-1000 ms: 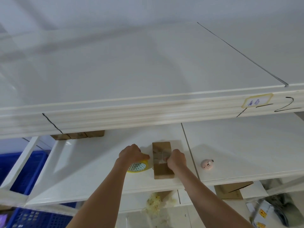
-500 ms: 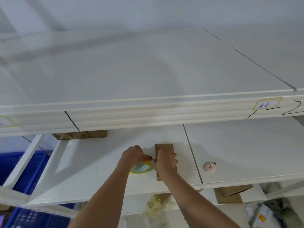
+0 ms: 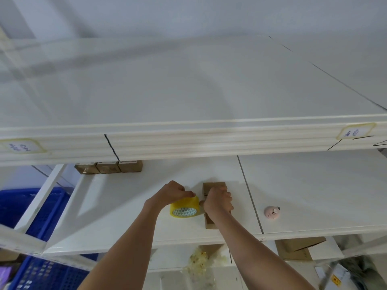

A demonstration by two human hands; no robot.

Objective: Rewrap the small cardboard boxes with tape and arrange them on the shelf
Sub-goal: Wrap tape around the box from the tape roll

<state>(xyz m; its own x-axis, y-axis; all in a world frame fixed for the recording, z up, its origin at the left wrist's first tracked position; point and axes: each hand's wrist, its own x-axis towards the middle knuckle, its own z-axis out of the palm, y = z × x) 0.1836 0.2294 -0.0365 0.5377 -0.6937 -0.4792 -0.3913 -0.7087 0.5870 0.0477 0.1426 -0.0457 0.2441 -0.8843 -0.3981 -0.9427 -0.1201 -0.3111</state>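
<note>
A small flat cardboard box lies on the white middle shelf. My right hand lies over its middle with curled fingers gripping it, hiding most of its top. Just left of the box, my left hand holds a yellowish roll of tape lifted on edge, its patterned core facing me. Three small brown boxes stand in a row at the shelf's back left, partly hidden under the upper shelf.
A small pink round object lies on the shelf to the right. The upper shelf with paper labels overhangs. Blue crates stand lower left. A lower shelf holds cardboard boxes and crumpled tape scraps.
My right hand slid from the box's right side onto its top. My left hand tilted the tape roll up from flat onto its edge. The camera view shifted left.
</note>
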